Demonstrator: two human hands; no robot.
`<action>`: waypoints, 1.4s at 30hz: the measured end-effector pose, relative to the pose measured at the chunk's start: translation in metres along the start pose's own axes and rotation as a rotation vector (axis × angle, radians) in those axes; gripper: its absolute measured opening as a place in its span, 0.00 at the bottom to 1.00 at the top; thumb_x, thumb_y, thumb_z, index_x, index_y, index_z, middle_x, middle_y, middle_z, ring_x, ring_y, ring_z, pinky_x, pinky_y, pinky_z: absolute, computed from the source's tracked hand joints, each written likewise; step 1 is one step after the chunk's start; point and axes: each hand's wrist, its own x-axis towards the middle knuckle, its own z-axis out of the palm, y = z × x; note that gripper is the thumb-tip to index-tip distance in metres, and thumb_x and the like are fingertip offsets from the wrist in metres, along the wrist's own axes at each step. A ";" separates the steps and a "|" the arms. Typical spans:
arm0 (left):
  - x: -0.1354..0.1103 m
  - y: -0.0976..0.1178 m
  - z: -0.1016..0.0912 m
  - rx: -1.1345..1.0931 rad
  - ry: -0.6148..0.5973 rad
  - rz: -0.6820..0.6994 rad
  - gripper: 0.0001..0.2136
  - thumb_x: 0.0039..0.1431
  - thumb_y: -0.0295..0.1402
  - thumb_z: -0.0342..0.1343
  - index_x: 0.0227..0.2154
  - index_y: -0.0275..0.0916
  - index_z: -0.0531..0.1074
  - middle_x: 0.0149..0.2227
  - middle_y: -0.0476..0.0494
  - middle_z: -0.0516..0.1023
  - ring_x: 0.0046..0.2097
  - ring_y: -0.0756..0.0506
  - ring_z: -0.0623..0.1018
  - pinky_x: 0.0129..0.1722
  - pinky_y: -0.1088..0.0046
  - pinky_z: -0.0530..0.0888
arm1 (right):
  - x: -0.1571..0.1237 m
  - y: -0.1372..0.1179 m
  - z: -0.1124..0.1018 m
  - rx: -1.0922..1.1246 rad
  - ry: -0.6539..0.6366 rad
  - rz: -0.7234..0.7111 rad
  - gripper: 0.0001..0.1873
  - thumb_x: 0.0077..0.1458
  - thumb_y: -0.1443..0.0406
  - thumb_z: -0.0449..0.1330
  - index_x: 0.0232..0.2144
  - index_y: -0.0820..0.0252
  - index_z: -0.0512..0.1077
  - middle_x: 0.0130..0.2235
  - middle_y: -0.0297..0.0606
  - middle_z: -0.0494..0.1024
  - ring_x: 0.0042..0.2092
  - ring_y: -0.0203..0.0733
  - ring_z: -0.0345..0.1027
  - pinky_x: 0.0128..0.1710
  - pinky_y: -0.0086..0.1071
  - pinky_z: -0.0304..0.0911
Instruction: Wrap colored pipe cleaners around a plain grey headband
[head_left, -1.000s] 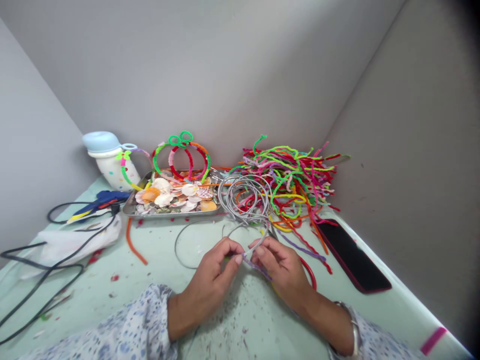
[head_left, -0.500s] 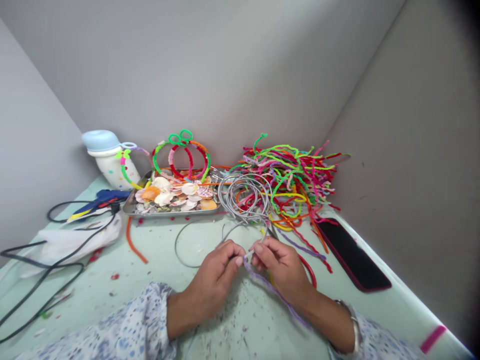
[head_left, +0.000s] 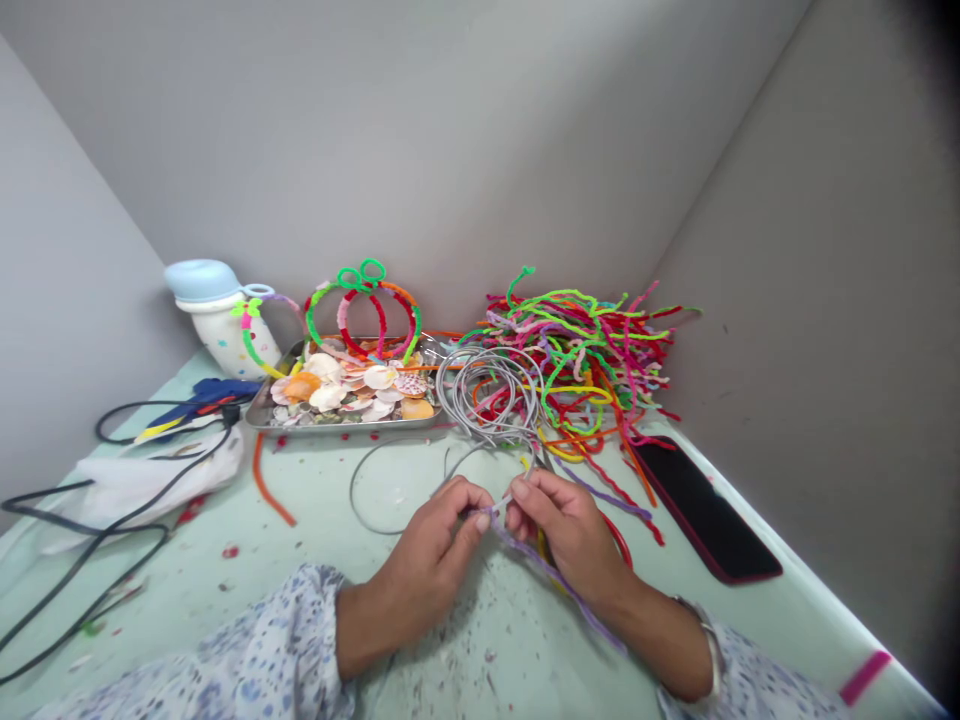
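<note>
At the front middle of the table, my left hand (head_left: 446, 535) pinches the end of a purple pipe cleaner (head_left: 555, 582) against a grey wire. My right hand (head_left: 559, 520), close beside it, has thumb and forefinger closed on the grey wire (head_left: 504, 503). The purple strand trails down to the right, below my right wrist. Thin grey wire (head_left: 358, 480) loops on the table behind my left hand, and a larger grey wire coil (head_left: 487, 395) lies farther back. Under my right hand a red strand (head_left: 619, 540) and a bit of yellow partly show.
A metal tray (head_left: 352, 428) of seashells bears colourful pipe cleaner hoops (head_left: 416, 320). Right of it lies a heap of pipe cleaners (head_left: 577, 340), with a phone (head_left: 709, 515) nearby. At left are a white bottle (head_left: 229, 335), black cable (head_left: 90, 540) and white plastic (head_left: 150, 485).
My right hand has shifted slightly, its fingers a little farther from my left fingertips. The purple pipe cleaner's end now sits lower between the hands. Everything else stays put.
</note>
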 end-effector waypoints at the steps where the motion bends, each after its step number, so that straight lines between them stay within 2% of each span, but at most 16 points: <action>1: 0.000 0.000 0.000 0.015 0.006 0.003 0.06 0.67 0.32 0.47 0.37 0.39 0.68 0.36 0.46 0.71 0.39 0.46 0.71 0.41 0.70 0.67 | 0.000 0.000 0.000 0.016 -0.002 0.011 0.20 0.58 0.53 0.60 0.22 0.61 0.70 0.22 0.32 0.72 0.25 0.33 0.63 0.28 0.28 0.60; 4: -0.001 -0.001 0.001 0.064 0.041 0.013 0.03 0.64 0.28 0.49 0.36 0.39 0.68 0.35 0.47 0.71 0.38 0.46 0.71 0.40 0.70 0.67 | 0.001 0.002 -0.001 0.053 -0.006 0.032 0.20 0.57 0.52 0.60 0.22 0.61 0.71 0.22 0.32 0.73 0.24 0.33 0.63 0.27 0.28 0.60; 14: 0.001 -0.002 0.003 0.150 0.169 0.017 0.05 0.59 0.23 0.51 0.34 0.39 0.69 0.33 0.47 0.70 0.37 0.46 0.71 0.38 0.71 0.67 | 0.001 0.005 0.000 0.077 -0.031 0.031 0.20 0.58 0.54 0.60 0.22 0.61 0.72 0.22 0.32 0.74 0.23 0.32 0.63 0.26 0.27 0.59; 29: 0.002 -0.006 0.003 0.128 0.219 0.033 0.06 0.58 0.22 0.53 0.33 0.38 0.70 0.32 0.49 0.72 0.35 0.48 0.71 0.37 0.72 0.67 | 0.001 0.001 0.000 0.072 -0.032 0.092 0.21 0.58 0.53 0.60 0.22 0.62 0.73 0.22 0.32 0.73 0.23 0.31 0.61 0.26 0.27 0.57; 42: 0.002 -0.007 0.004 0.094 0.222 0.036 0.05 0.58 0.21 0.54 0.33 0.38 0.71 0.32 0.49 0.71 0.35 0.48 0.72 0.37 0.72 0.68 | 0.005 0.010 -0.003 0.118 -0.075 0.110 0.21 0.57 0.52 0.60 0.22 0.62 0.74 0.22 0.33 0.74 0.23 0.32 0.63 0.26 0.27 0.58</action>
